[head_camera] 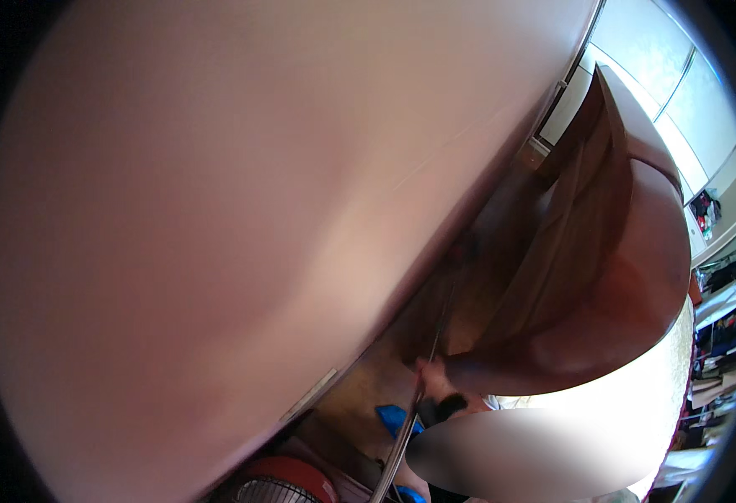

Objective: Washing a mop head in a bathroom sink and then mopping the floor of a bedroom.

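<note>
My right hand (432, 376), with a dark band at its wrist, is closed around a thin metal pole (410, 409). From the bottom edge, the pole runs past the hand into the dark gap beside a brown leather sofa (632, 276). The hand is close to the sofa's lower end. Blue footwear (395, 420) shows below the hand, beside the pole. What the pole's far end touches is too dark to tell. A blurred patch covers much of the area below the arm. My left hand is out of view.
A large smooth pinkish-beige surface (217, 207) fills the left and centre. A red-rimmed fan with a wire grille (283, 487) stands at the bottom. Past the sofa are pale cabinet panels (650, 56) and hanging clothes (723, 339). The brown floor (358, 402) shows between.
</note>
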The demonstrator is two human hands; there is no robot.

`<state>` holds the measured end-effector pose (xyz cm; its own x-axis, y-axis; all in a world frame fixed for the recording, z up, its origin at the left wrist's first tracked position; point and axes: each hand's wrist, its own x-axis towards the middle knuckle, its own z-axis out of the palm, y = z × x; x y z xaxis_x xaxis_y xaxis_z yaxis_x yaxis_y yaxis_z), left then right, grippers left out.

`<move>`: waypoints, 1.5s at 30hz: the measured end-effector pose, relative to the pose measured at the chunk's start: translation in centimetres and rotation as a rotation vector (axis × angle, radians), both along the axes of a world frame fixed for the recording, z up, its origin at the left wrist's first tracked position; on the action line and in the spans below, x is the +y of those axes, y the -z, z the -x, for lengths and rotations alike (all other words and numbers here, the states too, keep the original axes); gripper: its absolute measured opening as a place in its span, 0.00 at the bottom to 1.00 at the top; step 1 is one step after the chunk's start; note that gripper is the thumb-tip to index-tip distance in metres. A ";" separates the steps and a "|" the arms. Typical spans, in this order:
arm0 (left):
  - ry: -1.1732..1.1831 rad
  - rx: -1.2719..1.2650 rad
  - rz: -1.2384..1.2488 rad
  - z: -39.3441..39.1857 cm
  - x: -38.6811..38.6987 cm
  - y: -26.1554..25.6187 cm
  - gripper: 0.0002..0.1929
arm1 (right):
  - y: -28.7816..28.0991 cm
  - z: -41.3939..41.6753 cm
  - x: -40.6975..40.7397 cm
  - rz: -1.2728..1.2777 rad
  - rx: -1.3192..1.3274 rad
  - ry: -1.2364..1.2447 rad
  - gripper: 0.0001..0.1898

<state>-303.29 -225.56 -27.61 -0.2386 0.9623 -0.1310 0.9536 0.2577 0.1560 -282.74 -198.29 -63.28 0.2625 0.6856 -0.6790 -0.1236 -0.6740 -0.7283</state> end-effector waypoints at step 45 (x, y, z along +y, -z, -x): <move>0.173 -0.074 -0.218 -0.8 20.3 4.5 0.08 | -14.1 5.4 8.2 -0.205 0.553 0.169 0.10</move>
<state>-302.46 -205.22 -32.06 -0.0662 0.9951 0.0729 0.9642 0.0450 0.2613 -288.09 -190.09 -49.18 0.0249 0.7961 -0.6046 -0.6135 -0.4653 -0.6381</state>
